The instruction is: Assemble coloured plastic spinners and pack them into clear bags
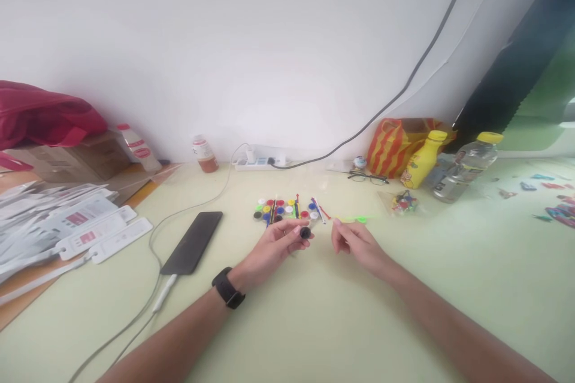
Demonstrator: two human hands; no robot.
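Between the thumb and fingers of my left hand (281,244) is a small black round cap (305,233), its hollow-looking face turned to the right. A black watch (229,288) is strapped on that wrist. My right hand (357,243) hovers a little to the right, thumb and fingers pinched together; whether anything small is between them I cannot make out. Just beyond both hands lie several colored round caps (280,210) in rows, with thin colored sticks (297,206) among them. A bright green piece (360,219) lies behind my right hand.
A phone (192,243) with a charging cable lies to the left, near stacked white tags (81,233). Along the wall stand a drink bottle (205,154), a power strip (258,163), glasses (368,178), a striped bag (387,146), a yellow bottle (423,160) and a clear bottle (467,167).
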